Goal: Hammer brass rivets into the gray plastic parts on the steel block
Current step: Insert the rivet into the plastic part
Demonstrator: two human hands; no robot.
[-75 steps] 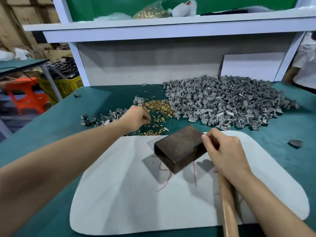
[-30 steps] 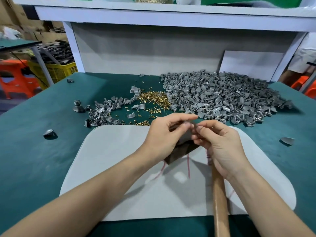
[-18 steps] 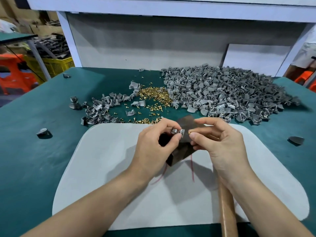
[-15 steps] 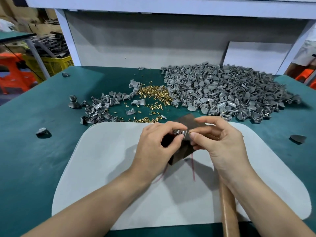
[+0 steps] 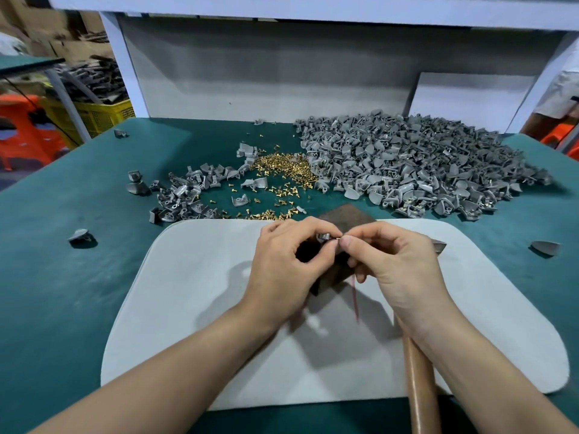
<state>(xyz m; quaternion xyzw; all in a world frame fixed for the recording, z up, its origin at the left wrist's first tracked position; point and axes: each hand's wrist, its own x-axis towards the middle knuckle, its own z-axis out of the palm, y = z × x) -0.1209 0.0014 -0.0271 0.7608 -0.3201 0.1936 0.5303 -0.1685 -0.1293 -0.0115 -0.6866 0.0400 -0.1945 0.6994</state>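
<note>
1. Two hands meet over the steel block (image 5: 347, 216), a dark brown slab on a white pad (image 5: 194, 308) in the middle of the green bench (image 5: 62, 308). The hands hide most of it, so only its far corner and part of a near face show.
2. The grip of the left hand (image 5: 282, 264) is clamped on a small gray plastic part (image 5: 324, 237), with thumb and fingertips curled round it just above the block.
3. The grip of the right hand (image 5: 398, 264) is pinched together on a brass rivet (image 5: 339, 237), which touches the part's right end.
4. A wooden hammer handle (image 5: 418, 386) runs from under the right wrist to the near edge. I cannot tell whether that hand holds it.
5. At the far right lies a large heap of gray parts (image 5: 423, 164). Left of it is a pile of loose rivets (image 5: 282, 166), then a smaller heap (image 5: 185, 195).
6. Single gray pieces (image 5: 80, 236) (image 5: 545, 247) lie on the bench to the left and right of the pad.
</note>
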